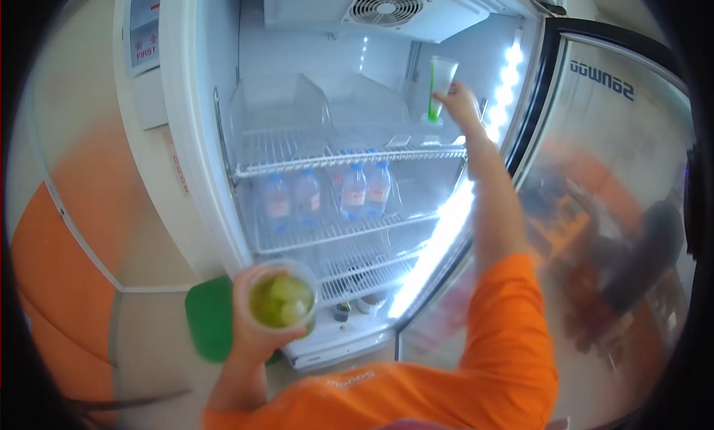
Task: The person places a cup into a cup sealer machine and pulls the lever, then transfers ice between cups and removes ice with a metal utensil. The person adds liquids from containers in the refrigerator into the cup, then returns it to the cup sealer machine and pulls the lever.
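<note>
In my left hand (253, 333), at the lower left, is a clear cup of green drink (281, 301) with pale round pieces in it. My right hand (459, 103) reaches up into the open fridge with its fingers closed around a tall clear cup with a green stripe (442, 76). That cup is tilted a little, near the right end of the top wire shelf (349, 159). Clear dividers (327, 110) stand on that shelf. Several water bottles (354, 192) are on the shelf below.
The glass fridge door (595, 132) is swung open on the right, close to my right arm. A fan unit (387, 6) hangs from the fridge ceiling. A green object (210, 318) lies left of my left hand. Small items (342, 311) sit at the fridge bottom.
</note>
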